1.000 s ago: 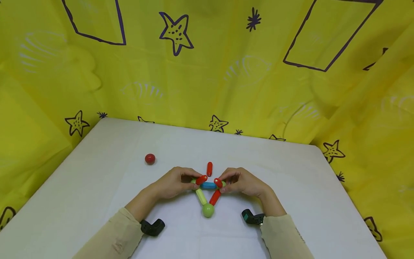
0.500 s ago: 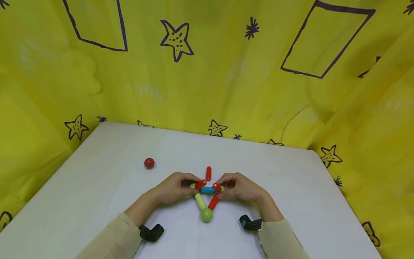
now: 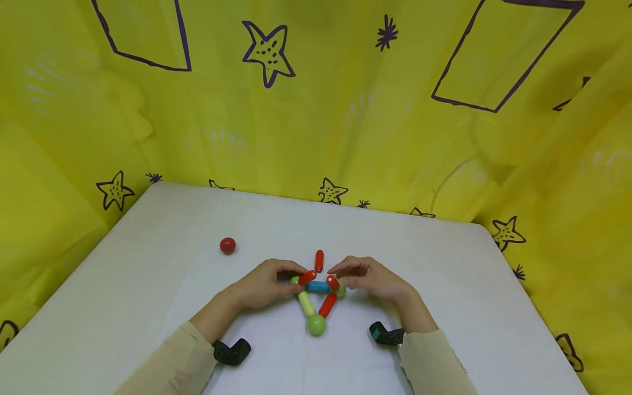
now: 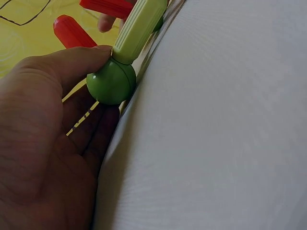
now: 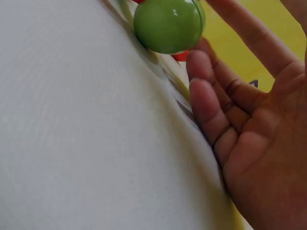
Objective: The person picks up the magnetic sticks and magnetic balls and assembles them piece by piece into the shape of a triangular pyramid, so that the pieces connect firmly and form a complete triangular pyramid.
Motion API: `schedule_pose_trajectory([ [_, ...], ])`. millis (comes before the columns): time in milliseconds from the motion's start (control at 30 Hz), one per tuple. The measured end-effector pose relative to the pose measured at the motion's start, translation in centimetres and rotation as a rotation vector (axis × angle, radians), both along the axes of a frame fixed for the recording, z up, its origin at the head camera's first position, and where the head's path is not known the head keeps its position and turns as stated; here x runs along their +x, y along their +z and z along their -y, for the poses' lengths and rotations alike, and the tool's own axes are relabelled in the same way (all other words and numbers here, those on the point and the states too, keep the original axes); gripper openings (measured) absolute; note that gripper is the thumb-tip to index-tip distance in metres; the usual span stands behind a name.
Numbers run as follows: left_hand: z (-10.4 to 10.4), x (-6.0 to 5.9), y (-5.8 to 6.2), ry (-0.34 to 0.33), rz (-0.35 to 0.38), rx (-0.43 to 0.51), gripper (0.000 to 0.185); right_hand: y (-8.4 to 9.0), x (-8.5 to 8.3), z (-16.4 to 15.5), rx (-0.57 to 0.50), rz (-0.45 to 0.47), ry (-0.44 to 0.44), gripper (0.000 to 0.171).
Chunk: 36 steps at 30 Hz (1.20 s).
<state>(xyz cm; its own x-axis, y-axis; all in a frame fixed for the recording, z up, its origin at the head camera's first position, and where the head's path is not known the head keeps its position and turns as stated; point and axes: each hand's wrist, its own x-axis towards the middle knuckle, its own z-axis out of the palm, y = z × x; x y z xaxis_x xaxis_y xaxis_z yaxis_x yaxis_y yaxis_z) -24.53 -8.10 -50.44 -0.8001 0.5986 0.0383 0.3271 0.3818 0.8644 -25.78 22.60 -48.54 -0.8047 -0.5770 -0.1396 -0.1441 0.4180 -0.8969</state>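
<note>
A triangle of toy sticks lies on the white table: a blue stick, a light green stick and a red stick, meeting at a green ball. Two short red sticks rise from the far corners. My left hand pinches the left corner's green ball, thumb against it, beside the light green stick. My right hand hovers at the right corner with relaxed fingers next to a green ball, gripping nothing.
A loose red stick lies just beyond the triangle. A red ball sits to the far left. Yellow patterned cloth walls the table on three sides. Black wrist cameras sit by each sleeve.
My right hand's fingers have lifted off the right red stick and opened out. The left hand keeps its hold; the triangle stays put.
</note>
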Motion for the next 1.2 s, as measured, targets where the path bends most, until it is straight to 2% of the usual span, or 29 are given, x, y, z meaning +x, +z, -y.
schedule_pose_trajectory([
  [167,-0.1,-0.3,0.3,-0.002,0.004,-0.006,0.028,0.2,-0.4,0.7,-0.002,0.023,-0.211,0.031],
  [300,0.1,-0.3,0.4,-0.010,0.002,0.002,0.027,0.2,-0.3,2.4,0.050,-0.011,-0.300,0.028],
  [500,0.4,-0.3,0.3,-0.016,0.016,0.024,0.027,0.6,0.1,4.2,0.245,-0.128,-0.304,0.031],
  [567,0.3,-0.3,0.2,-0.016,0.025,0.029,0.027,0.7,0.2,4.4,0.279,-0.154,-0.295,0.031],
  [733,0.1,-0.4,0.2,-0.024,0.019,0.031,0.027,0.4,0.2,4.5,0.291,-0.217,-0.325,0.024],
  [933,0.0,-0.4,0.3,-0.019,0.029,0.017,0.028,-0.1,0.0,4.7,0.281,-0.270,-0.412,0.006],
  [1200,0.0,-0.3,0.1,0.001,0.025,0.016,0.027,-0.2,0.1,4.7,0.313,-0.294,-0.527,0.014],
])
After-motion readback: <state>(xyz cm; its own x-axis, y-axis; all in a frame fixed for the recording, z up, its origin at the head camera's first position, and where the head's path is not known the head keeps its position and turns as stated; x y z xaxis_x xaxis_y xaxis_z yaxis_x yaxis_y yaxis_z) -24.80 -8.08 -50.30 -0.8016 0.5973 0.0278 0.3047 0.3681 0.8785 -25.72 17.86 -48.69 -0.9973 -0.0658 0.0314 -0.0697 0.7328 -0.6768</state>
